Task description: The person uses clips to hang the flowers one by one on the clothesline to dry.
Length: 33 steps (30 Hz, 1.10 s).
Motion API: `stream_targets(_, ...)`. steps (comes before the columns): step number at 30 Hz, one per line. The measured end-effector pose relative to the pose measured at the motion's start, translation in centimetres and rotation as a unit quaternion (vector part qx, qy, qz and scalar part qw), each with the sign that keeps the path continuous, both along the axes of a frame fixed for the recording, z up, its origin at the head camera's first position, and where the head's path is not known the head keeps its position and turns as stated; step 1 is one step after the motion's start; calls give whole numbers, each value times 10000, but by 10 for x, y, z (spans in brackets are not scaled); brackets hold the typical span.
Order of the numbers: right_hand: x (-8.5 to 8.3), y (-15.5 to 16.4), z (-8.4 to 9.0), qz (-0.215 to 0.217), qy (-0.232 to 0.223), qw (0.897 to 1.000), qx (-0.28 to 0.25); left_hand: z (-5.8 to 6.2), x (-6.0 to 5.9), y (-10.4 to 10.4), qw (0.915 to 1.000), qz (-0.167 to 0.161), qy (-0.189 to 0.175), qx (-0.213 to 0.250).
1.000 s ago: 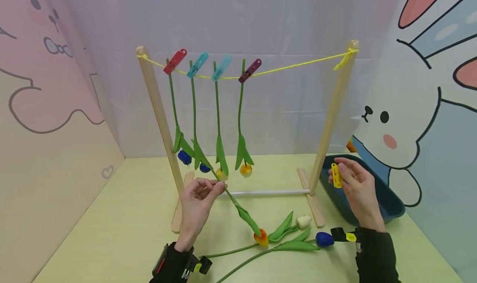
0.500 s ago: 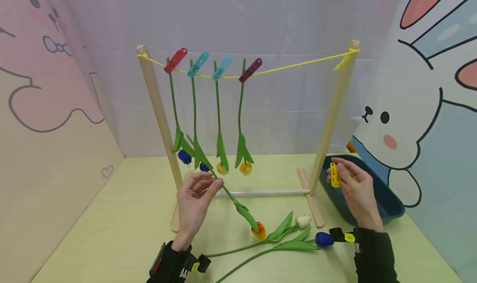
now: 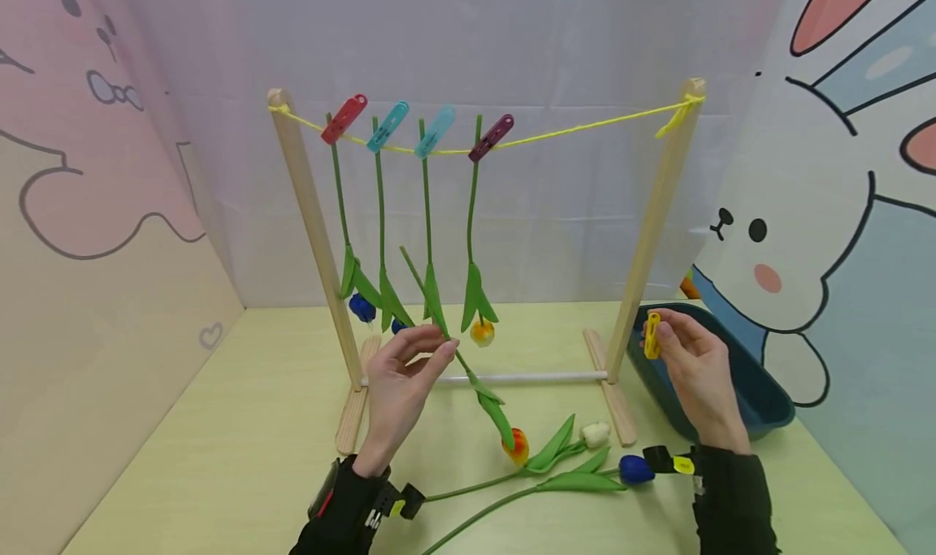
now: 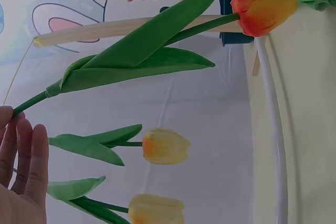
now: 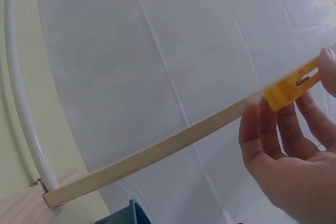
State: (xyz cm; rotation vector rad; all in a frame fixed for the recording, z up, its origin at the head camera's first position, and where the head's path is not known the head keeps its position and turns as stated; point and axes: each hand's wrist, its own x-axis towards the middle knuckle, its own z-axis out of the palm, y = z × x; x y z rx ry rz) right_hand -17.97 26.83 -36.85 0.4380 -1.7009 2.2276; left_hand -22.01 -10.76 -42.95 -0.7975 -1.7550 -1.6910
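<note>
In the head view we see the orange tulip (image 3: 496, 415) aslant, pinched by the stem between the thumb and fingers of the left hand (image 3: 400, 388); its bloom hangs below and right of these fingertips, while the cut end of the stem rises above and left of them. The left hand reaches up from its dark sleeve (image 3: 338, 513), thumb toward the right; in the left wrist view we note several fingers extended next to the stem. Well to the right of this grasp, we find the yellow clothespin (image 3: 652, 336) held at the fingertips of the right hand (image 3: 702, 372), which is raised from the other dark sleeve (image 3: 731, 498); the right wrist view shows the thumb on one end and bent fingers beneath. Below and right of the left fingers, we observe the white tulip (image 3: 553, 445) and the blue tulip (image 3: 581, 482) lying on the table (image 3: 205, 425). Above the left fingers, four hanging tulips (image 3: 477, 295) are clipped bloom-down to a yellow cord (image 3: 578, 128) by a red clothespin (image 3: 344, 119), two blue clothespins (image 3: 388, 127) and a purple clothespin (image 3: 491, 138). The cord joins two wooden posts (image 3: 654, 230), one on either side; a white rod (image 3: 541, 378) runs low between them. Behind the right fingers we see a dark tub (image 3: 778, 413).
</note>
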Motion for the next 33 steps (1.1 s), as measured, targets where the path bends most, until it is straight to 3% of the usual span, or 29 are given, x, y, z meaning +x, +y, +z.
stream_targets(3,-1,-2,1,-210,93,9997,109,24,9,10,9999,-78,95,-20)
stream_targets(5,-3,-2,3,-373,140,9989,235,25,2,13,9998,12,171,-124)
stream_targets(7,-4,-4,7,-568,130,9977,345,36,3,19,9999,-30,73,-147)
stream_targets(9,-5,-6,12,-765,112,9959,459,35,-6,22,9996,-42,137,-240)
stream_targets(11,-7,-8,19,-927,107,9939,591,24,-23,24,9986,-34,339,-406)
stream_targets(14,-11,-13,32,-1085,223,9913,708,34,-26,31,9975,-77,449,-539)
stream_targets(19,-17,-20,58,-1336,497,9861,855,99,13,48,9982,-69,40,-601)
stream_targets(22,-22,-25,73,-1521,637,9819,928,119,23,56,9978,-3,-105,-652)
stream_targets(24,-26,-28,83,-1551,771,9811,863,120,17,59,9981,-47,-81,-613)
stream_targets(25,-27,-30,88,-1560,842,9806,833,102,-4,62,9985,-108,42,-543)
stream_targets(26,-28,-31,92,-1596,921,9790,868,91,-19,63,9985,-162,202,-489)
stream_targets(31,-35,-38,112,-1699,1295,9708,1090,54,-74,70,9981,-231,295,-493)
stream_targets(33,-38,-41,120,-1760,1437,9661,1228,68,-67,72,9982,-189,151,-554)
